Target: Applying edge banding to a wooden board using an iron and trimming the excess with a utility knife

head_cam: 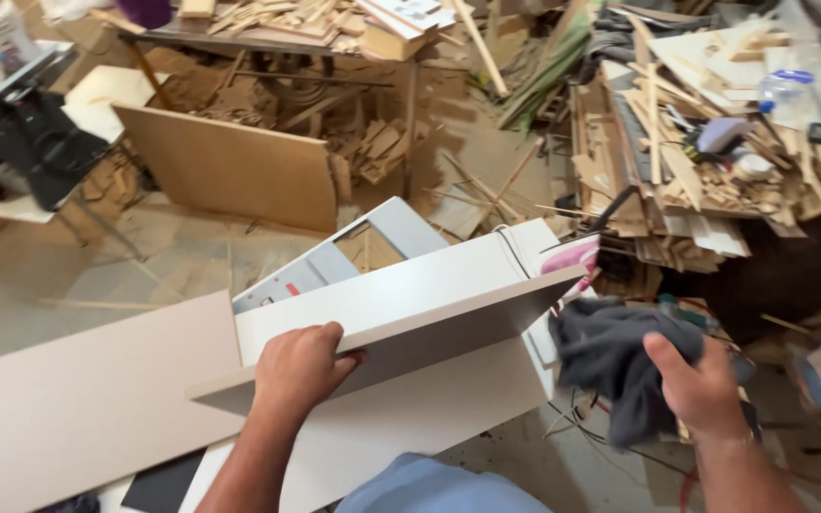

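The left hand (298,369) grips a tilted white board (410,294); the right hand (705,389) clutches what looks like a dark grey cloth (610,356).

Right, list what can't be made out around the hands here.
Head view:
- Right hand: palm and fingertips buried in the grey cloth.
- Left hand: fingertips hidden behind the white board.
- Pink object: mostly hidden behind the board's end.
- Scrap pile: small items blurred.
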